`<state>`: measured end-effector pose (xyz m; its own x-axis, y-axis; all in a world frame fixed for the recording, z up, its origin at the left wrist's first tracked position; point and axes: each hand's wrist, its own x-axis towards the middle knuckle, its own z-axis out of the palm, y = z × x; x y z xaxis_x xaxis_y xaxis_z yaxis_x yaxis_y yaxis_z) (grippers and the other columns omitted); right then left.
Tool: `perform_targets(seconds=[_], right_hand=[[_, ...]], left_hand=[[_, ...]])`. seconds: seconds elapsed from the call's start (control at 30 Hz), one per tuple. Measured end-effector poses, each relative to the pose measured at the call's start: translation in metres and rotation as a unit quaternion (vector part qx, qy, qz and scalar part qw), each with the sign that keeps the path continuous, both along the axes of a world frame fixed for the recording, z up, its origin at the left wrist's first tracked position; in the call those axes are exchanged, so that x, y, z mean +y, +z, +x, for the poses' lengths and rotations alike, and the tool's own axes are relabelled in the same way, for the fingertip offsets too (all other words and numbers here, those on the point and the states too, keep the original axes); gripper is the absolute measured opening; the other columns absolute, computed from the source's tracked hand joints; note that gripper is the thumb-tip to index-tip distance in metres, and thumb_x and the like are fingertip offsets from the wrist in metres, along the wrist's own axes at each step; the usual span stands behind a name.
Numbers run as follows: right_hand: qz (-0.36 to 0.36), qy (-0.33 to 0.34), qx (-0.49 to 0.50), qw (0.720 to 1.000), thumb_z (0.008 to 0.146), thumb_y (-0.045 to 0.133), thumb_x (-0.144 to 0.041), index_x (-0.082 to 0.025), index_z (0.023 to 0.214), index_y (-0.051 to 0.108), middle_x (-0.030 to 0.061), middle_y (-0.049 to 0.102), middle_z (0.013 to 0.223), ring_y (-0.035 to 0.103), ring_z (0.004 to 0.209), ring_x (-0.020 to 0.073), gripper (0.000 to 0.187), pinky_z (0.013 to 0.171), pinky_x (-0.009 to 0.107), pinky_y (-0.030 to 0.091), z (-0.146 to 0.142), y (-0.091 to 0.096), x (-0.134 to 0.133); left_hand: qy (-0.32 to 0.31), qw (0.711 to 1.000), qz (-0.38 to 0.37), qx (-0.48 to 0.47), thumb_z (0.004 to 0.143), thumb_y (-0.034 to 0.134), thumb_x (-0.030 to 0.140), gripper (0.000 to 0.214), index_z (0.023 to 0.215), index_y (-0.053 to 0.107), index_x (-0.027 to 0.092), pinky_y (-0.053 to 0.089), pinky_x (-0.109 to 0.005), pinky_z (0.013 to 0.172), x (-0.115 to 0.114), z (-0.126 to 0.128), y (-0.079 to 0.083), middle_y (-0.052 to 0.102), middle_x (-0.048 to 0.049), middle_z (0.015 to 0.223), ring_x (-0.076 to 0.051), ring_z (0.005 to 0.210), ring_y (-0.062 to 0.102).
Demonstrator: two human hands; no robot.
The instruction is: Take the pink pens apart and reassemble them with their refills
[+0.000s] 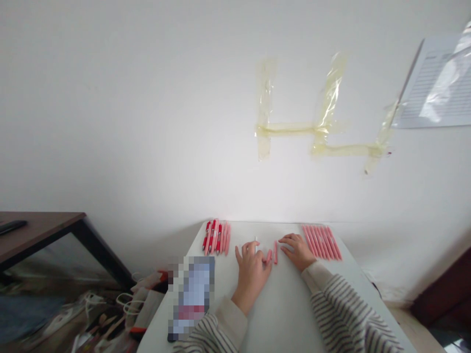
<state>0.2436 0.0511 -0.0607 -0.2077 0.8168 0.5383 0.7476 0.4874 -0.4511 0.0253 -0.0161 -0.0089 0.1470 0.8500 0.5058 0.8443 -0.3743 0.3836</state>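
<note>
My left hand (pixel 251 267) is over the middle of the white table, fingers curled, with a short pink pen part (pixel 269 255) pinched near the thumb. A thin white stick, like a pen refill (pixel 256 239), shows at its fingertips; whether they grip it I cannot tell. Just right of that hand, a slim pink pen barrel (pixel 275 252) lies on the table. My right hand (pixel 297 250) rests beside the barrel, fingers extended and apart from it, holding nothing that I can see.
A row of pink pens (pixel 322 242) lies at the right, close by my right wrist. Red and pink pens (pixel 216 237) lie at the back left. A pixelated phone (pixel 195 294) is at the left edge of the white table (pixel 283 314). Behind stands a wall (pixel 147 122).
</note>
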Motion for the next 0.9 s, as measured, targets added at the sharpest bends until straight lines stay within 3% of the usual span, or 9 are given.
perform_targets(seconds=[0.3,0.43,0.7,0.9], right_hand=[[0.002,0.003,-0.004,1.000,0.088,0.061,-0.025,-0.025,0.106,0.075,0.0101,0.070,0.104,0.061,0.103,0.0266,0.023,0.094,0.047,0.052,0.001,-0.001,0.000],[0.005,0.006,0.006,1.000,0.089,0.059,-0.028,-0.025,0.106,0.075,0.0099,0.070,0.104,0.061,0.103,0.0268,0.023,0.093,0.048,0.053,0.001,-0.001,0.001],[0.029,0.036,0.026,0.999,0.096,0.051,-0.032,-0.028,0.114,0.071,0.0102,0.069,0.107,0.060,0.107,0.0265,0.027,0.097,0.048,0.052,-0.005,0.016,-0.008],[0.037,0.065,0.035,0.997,0.095,0.055,-0.034,-0.027,0.114,0.071,0.0093,0.070,0.104,0.060,0.104,0.0255,0.025,0.094,0.045,0.053,-0.014,0.024,-0.015]], left_hand=[[0.023,0.999,0.015,-0.020,0.085,0.063,0.031,0.021,0.068,0.068,0.020,0.027,-0.064,0.114,0.005,0.001,0.000,0.064,-0.0073,0.119,-0.027,0.119,0.051],[0.027,0.998,0.035,-0.033,0.085,0.064,0.029,0.014,0.074,0.070,0.021,0.033,-0.058,0.111,0.009,-0.005,0.000,0.063,-0.0077,0.119,-0.026,0.118,0.051],[0.051,0.996,0.047,-0.049,0.087,0.062,0.028,0.012,0.087,0.072,0.022,0.041,-0.049,0.103,0.016,-0.016,-0.004,0.057,-0.0087,0.120,-0.025,0.113,0.051],[0.036,0.997,0.051,-0.052,0.087,0.063,0.030,0.012,0.088,0.072,0.022,0.042,-0.048,0.103,0.016,-0.014,-0.006,0.056,-0.0081,0.119,-0.024,0.113,0.051]])
